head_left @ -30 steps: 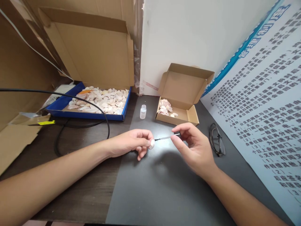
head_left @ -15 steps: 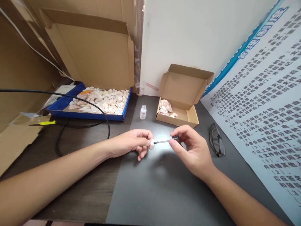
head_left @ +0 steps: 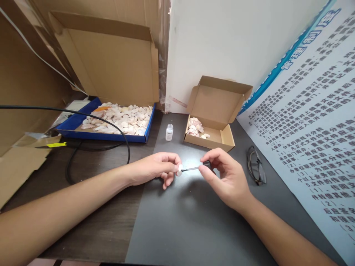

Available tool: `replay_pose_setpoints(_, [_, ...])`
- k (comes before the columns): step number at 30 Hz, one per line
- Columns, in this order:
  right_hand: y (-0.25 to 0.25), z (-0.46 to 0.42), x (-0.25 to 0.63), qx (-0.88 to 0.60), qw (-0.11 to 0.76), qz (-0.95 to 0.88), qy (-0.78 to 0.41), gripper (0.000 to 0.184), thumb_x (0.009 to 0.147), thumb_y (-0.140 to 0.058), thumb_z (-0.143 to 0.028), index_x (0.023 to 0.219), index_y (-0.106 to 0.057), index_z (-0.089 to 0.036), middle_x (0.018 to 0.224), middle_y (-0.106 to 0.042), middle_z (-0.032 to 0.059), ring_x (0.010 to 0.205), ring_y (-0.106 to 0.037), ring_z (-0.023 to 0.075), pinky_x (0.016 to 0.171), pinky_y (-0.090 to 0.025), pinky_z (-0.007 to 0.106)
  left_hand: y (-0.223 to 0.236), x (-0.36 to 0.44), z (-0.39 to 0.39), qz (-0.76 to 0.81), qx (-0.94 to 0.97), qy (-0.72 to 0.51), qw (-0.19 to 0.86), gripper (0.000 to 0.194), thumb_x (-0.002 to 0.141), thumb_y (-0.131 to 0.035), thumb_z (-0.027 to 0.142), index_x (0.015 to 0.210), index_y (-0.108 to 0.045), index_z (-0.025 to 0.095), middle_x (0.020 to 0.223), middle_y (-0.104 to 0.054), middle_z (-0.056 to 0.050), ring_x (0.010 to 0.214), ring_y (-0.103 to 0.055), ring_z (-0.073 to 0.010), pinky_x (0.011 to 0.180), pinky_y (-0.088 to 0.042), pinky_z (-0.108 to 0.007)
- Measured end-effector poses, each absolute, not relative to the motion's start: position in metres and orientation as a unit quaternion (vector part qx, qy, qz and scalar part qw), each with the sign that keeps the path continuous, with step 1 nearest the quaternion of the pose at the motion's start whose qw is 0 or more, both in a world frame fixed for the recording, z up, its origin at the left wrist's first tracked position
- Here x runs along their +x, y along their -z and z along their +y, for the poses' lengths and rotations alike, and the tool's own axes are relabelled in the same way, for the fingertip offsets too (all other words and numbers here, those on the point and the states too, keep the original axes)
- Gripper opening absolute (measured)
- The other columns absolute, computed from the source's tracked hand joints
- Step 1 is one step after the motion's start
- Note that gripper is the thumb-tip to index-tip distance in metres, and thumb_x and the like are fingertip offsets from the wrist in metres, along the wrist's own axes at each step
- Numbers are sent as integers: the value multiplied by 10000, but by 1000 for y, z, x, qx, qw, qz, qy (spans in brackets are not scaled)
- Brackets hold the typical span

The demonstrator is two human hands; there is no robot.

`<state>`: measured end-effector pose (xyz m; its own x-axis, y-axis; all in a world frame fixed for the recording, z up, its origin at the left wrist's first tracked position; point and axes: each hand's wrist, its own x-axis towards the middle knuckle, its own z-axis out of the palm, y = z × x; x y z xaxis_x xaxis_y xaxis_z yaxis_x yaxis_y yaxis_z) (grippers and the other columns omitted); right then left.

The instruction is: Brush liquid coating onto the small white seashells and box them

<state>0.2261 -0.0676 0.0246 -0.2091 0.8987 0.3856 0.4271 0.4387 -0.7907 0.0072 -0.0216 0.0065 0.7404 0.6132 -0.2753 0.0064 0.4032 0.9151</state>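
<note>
Between the thumb and fingers of my left hand (head_left: pixel 163 168) is a small white shell (head_left: pixel 180 170), held up over the dark table. My right hand (head_left: pixel 226 177) pinches the black cap of a brush applicator (head_left: pixel 205 165); its thin stem points left, and the dark tip touches the shell's face. Beyond my hands a small clear glass bottle (head_left: pixel 169 133) with a label stands upright with no cap on it. Part of the shell is hidden behind my left fingers.
An open blue-sided cardboard box (head_left: pixel 102 136) full of shells stands at the back left. Farther right is a smaller cardboard box (head_left: pixel 210 144) with a few shells. Glasses (head_left: pixel 255 165) lie by a printed poster (head_left: pixel 313 122). A black cable (head_left: pixel 111 125) loops at left.
Both hands stay nearly in place. The brush tip has shifted very slightly on the shell's face, with the hold of each hand unchanged.
</note>
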Motion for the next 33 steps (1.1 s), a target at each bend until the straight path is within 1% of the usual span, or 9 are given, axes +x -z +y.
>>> replay_pose_setpoints(3, [-26, -68, 226, -466, 415, -735, -267, 48, 837, -610, -206, 810, -570, -205, 624, -500, -38, 543, -461, 105, 502, -412, 231, -7, 7, -22, 305, 510, -195, 781, 111, 804, -661, 226, 829, -578, 157, 664, -578, 34, 517, -543, -76, 490, -471, -189])
replay_pose_setpoints(7, [-25, -69, 225, -447, 436, -739, -253, 39, 832, -612, -197, 848, -578, -205, 660, -533, -31, 559, -480, 105, 516, -422, 230, -7, 7, -22, 308, 502, -198, 784, 101, 809, -651, 221, 832, -576, 157, 668, -580, 31, 516, -544, -78, 493, -473, -195])
replay_pose_setpoints(13, [-25, -68, 224, -461, 432, -733, -252, 56, 835, -624, -217, 852, -573, -204, 638, -506, -43, 550, -473, 100, 513, -415, 225, -7, 7, -21, 311, 501, -197, 783, 82, 815, -635, 214, 842, -585, 154, 667, -585, 22, 516, -546, -83, 501, -479, -202])
replay_pose_setpoints(17, [-25, -67, 225, -491, 398, -729, -263, 68, 840, -616, -225, 801, -566, -202, 618, -477, -45, 534, -445, 98, 499, -394, 230, -7, 7, -21, 308, 501, -202, 783, 68, 816, -628, 204, 836, -593, 150, 699, -601, 14, 519, -554, -83, 499, -479, -204])
replay_pose_setpoints(20, [-25, -68, 226, -473, 433, -722, -260, 52, 844, -612, -228, 834, -564, -211, 643, -501, -36, 567, -463, 111, 526, -411, 242, -7, 6, -21, 308, 501, -200, 783, 53, 817, -625, 192, 830, -595, 150, 681, -593, 18, 522, -551, -83, 502, -479, -202])
replay_pose_setpoints(24, [-25, -69, 225, -474, 417, -728, -268, 63, 837, -617, -217, 815, -558, -215, 632, -488, -41, 550, -451, 106, 513, -401, 241, -7, 7, -21, 311, 503, -198, 782, 46, 815, -621, 185, 827, -593, 150, 674, -590, 18, 523, -549, -84, 502, -481, -203])
replay_pose_setpoints(27, [-26, -69, 225, -469, 438, -722, -258, 59, 835, -611, -219, 822, -553, -218, 644, -502, -34, 571, -466, 114, 535, -413, 250, -8, 7, -22, 318, 502, -201, 778, 54, 811, -624, 191, 826, -589, 152, 677, -591, 17, 519, -544, -84, 498, -476, -206])
replay_pose_setpoints(31, [-27, -67, 226, -483, 384, -747, -246, 84, 815, -636, -223, 794, -555, -213, 606, -474, -47, 541, -445, 105, 526, -392, 249, -8, 7, -22, 317, 506, -200, 777, 63, 810, -628, 201, 825, -591, 153, 672, -587, 17, 517, -543, -86, 500, -477, -210])
replay_pose_setpoints(33, [-28, -67, 226, -491, 392, -738, -247, 84, 824, -633, -230, 796, -556, -212, 611, -470, -48, 542, -448, 102, 524, -392, 245, -8, 7, -22, 316, 509, -200, 775, 61, 814, -628, 201, 824, -592, 153, 662, -579, 21, 520, -543, -87, 502, -478, -209])
